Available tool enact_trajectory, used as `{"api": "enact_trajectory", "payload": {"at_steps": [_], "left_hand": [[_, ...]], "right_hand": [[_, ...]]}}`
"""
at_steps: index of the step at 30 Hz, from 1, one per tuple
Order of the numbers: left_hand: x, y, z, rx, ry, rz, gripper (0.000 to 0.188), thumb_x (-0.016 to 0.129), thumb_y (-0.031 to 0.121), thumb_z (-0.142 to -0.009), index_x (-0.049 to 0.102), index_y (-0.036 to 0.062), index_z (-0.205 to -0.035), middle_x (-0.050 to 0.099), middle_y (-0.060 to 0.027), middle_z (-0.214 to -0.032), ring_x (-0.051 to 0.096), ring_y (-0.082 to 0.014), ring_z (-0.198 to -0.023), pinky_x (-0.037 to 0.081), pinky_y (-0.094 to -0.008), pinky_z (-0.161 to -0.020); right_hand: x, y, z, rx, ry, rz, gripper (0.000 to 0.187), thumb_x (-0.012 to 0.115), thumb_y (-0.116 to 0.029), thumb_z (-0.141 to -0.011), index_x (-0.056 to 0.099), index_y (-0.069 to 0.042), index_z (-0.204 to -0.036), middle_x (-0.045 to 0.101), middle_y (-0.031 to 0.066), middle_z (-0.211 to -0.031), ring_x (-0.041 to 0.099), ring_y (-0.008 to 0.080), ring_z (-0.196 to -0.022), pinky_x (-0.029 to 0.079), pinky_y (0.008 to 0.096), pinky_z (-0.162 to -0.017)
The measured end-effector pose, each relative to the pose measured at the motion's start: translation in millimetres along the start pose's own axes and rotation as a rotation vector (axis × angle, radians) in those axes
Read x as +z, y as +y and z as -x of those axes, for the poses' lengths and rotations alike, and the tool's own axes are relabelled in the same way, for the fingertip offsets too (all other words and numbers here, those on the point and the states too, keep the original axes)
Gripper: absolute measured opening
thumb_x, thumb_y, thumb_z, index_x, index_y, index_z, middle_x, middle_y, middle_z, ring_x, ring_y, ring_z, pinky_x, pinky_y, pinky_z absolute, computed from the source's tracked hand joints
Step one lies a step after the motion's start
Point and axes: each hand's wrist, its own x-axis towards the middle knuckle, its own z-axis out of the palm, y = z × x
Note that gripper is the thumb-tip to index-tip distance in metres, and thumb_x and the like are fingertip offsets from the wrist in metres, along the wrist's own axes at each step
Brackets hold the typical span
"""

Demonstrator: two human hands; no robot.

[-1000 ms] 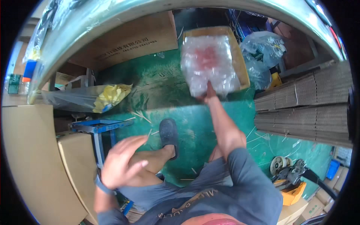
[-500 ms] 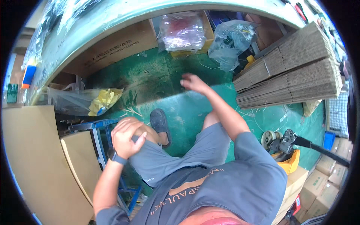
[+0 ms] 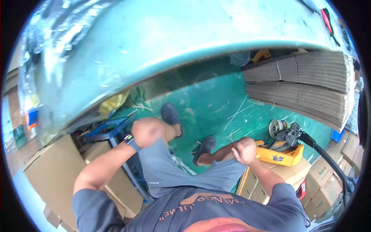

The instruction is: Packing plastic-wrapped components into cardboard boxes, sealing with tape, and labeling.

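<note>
My right hand (image 3: 244,150) rests at my right knee, its fingers curled on the hem of my grey shorts (image 3: 224,168), which stretch toward it. My left hand (image 3: 143,133) is at my left knee, just past the dark wristwatch (image 3: 131,142). It is smeared, and its fingers do not show apart from the knee. A yellow metal frame of a hand pallet truck (image 3: 280,156) stands close to the right of my right hand. Left of my left knee is a blue metal stand (image 3: 106,133).
A pale worktop (image 3: 185,31) curves across the front, with plastic film (image 3: 58,46) at its left and a red-handled tool (image 3: 327,21) at its right. Flattened cardboard (image 3: 301,77) is stacked at right. Cartons (image 3: 58,170) stand at left. White strips (image 3: 235,116) litter the green floor.
My right hand has come back from in front of me to my right knee. The view has shifted, so the worktop now covers the boxes and bags beneath it. The left hand stays by the knee.
</note>
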Motion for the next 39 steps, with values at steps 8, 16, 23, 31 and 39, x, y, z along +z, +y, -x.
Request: {"api": "enact_trajectory", "payload": {"at_steps": [8,16,23,31,39], "left_hand": [[-2,50,41,-0.470,-0.112,-0.053,0.024,0.063,0.033,-0.096,0.076,0.0130,-0.101,0.076,-0.0147,-0.094,0.072,-0.0381,-0.090,0.058,-0.0512,-0.080],[-5,166,129,-0.935,-0.549,-0.205,0.094,0.071,0.061,-0.087,0.042,0.0170,-0.165,0.024,-0.0151,-0.176,0.023,-0.0415,-0.160,0.019,-0.0609,-0.130],[-139,141,135,-0.827,0.137,0.512,0.046,0.065,0.045,-0.098,0.075,0.0079,-0.123,0.076,-0.0205,-0.119,0.072,-0.0376,-0.113,0.055,-0.0475,-0.100],[-299,215,198,-0.961,0.725,0.731,0.052,0.071,0.025,-0.103,0.057,-0.0003,-0.146,0.072,-0.0210,-0.132,0.073,-0.0276,-0.117,0.058,-0.0379,-0.101],[-379,288,210,-1.126,0.685,0.278,0.059,0.073,0.034,-0.097,0.059,0.0048,-0.147,0.069,-0.0206,-0.138,0.066,-0.0380,-0.127,0.052,-0.0437,-0.108]], "right_hand": [[-23,-76,23,0.146,-0.261,0.202,0.040,0.065,-0.035,-0.094,0.071,-0.007,-0.122,0.070,0.0217,-0.125,0.063,0.0393,-0.121,0.047,0.0547,-0.105],[-73,-337,-107,0.181,-0.969,-0.649,0.058,0.066,-0.046,-0.101,0.067,-0.002,-0.137,0.079,0.0177,-0.112,0.074,0.0235,-0.099,0.059,0.0405,-0.090],[-243,-446,-265,-0.154,-0.427,0.037,0.056,0.075,-0.038,-0.090,0.070,-0.001,-0.133,0.077,0.0213,-0.114,0.075,0.0382,-0.106,0.059,0.0474,-0.095],[-281,-567,-485,-0.448,-0.256,0.051,0.052,0.079,-0.034,-0.088,0.071,-0.004,-0.130,0.077,0.0201,-0.114,0.075,0.0401,-0.103,0.059,0.0488,-0.091],[-239,-721,-673,-0.754,-0.037,0.468,0.077,0.074,-0.021,-0.088,0.045,-0.005,-0.157,0.053,0.0228,-0.155,0.047,0.0398,-0.147,0.038,0.0506,-0.120]]}}
